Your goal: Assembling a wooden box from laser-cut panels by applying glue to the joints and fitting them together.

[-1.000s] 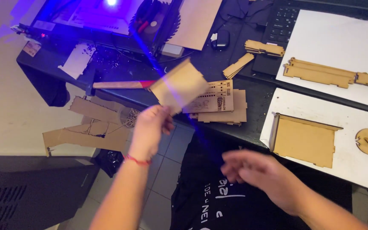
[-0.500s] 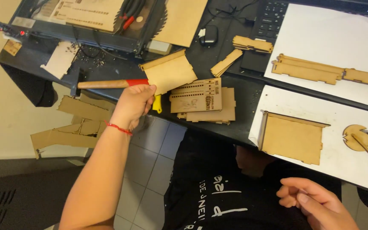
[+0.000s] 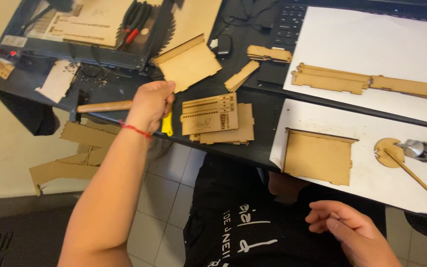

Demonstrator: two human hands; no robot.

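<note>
The left hand (image 3: 150,101) is curling in a loose fist at the near edge of the black desk (image 3: 268,106), its fingers folding over the top of a small yellow tool (image 3: 167,124) that is sticking out below the palm. A wooden handle (image 3: 104,106) is lying just to the hand's left, its end touching or slipping under the hand; I cannot tell whether the fingers are gripping it. A red string (image 3: 135,129) is circling the wrist.

Just above the fingers a plain wooden panel (image 3: 188,64) is lying tilted on the desk. Just to the hand's right an engraved plate (image 3: 209,113) is resting on a stack of cut sheets (image 3: 233,129).

The right hand (image 3: 354,236) is hovering low over the lap, well apart from the desk, fingers lightly curled and holding nothing.

Above the right hand a box panel (image 3: 317,157) is sitting on white paper (image 3: 362,183), with a round disc (image 3: 389,152) and a thin stick (image 3: 411,173) further right. Long strips (image 3: 366,83) are lying beyond these on a second sheet.

Cardboard scraps (image 3: 70,153) are lying on the floor below the left forearm.
</note>
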